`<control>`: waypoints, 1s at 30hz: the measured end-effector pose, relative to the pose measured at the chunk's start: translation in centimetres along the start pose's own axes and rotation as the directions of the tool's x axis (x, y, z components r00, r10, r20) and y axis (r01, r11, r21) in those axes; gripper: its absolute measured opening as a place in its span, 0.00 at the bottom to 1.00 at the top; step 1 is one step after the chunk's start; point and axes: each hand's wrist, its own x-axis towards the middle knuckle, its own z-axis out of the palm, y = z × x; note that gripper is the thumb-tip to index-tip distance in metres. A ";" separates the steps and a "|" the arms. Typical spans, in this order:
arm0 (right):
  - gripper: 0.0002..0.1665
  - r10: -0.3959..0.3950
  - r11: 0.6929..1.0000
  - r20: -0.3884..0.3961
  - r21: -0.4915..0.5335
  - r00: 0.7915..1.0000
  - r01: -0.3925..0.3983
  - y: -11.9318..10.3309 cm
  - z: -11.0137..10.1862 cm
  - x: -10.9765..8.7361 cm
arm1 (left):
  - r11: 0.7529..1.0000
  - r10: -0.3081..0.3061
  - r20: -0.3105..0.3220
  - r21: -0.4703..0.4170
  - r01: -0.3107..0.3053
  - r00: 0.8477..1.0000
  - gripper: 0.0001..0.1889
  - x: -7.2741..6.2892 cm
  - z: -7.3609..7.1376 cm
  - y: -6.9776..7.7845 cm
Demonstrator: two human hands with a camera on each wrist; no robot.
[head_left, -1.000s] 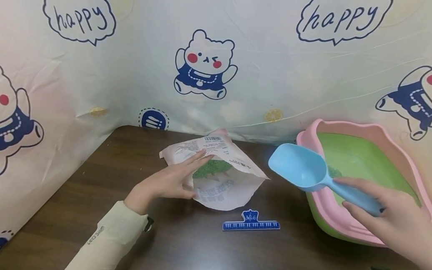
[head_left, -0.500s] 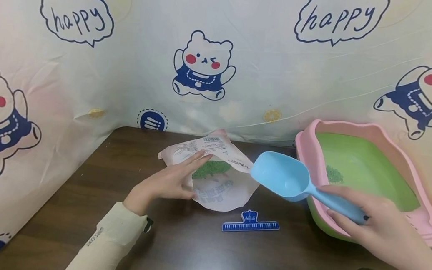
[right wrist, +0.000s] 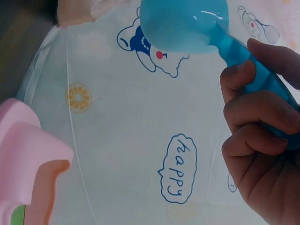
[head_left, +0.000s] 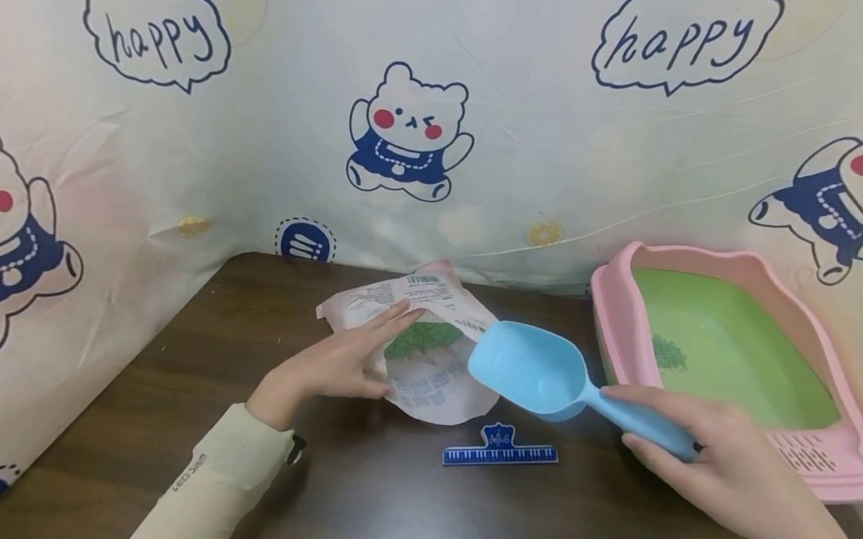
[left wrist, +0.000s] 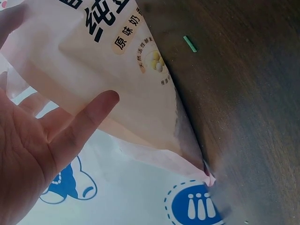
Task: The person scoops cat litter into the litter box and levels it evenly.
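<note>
A white and pink paper-like bag of green cat litter pellets (head_left: 461, 388) lies on its side, mouth toward me. My left hand (head_left: 339, 355) holds its left side at the mouth, fingers over the upper face and thumb lower down. In the left wrist view the thumb (left wrist: 86, 122) lies straight along the bag's printed face. My right hand (head_left: 725, 474) grips the handle of a light blue scoop (head_left: 533, 373), fingers curled round it in the right wrist view. The scoop's bowl looks bare inside and overlaps the right edge of the bag's mouth.
A pink-rimmed green litter box (head_left: 742, 341) stands at the right, a small heap of green pellets (head_left: 668, 353) in it. A blue piano-print clip (head_left: 500, 448) lies before the bag. Printed cloth (head_left: 524, 126) hangs behind the brown table (head_left: 385, 500).
My right hand has carried the scoop left and slightly toward me, from beside the litter box to the bag's mouth. The left hand and the bag stay in place.
</note>
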 end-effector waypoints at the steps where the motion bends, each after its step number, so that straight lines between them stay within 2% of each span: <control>1: 0.36 -0.006 1.000 0.006 0.004 1.000 0.006 0.0 0.1 0.1 | 1.000 0.001 -0.002 0.000 -0.001 1.000 0.56 0.0 0.0 0.0; 12: 0.31 0.014 0.997 0.057 0.073 0.998 -0.019 -0.5 1.4 0.6 | 1.000 -0.006 -0.001 -0.011 0.006 1.000 0.56 -0.1 0.0 -0.1; 30: 0.23 0.041 0.978 0.165 0.195 0.985 -0.073 0.1 3.9 2.0 | 1.000 0.000 0.002 -0.011 0.000 1.000 0.56 -0.1 0.1 0.0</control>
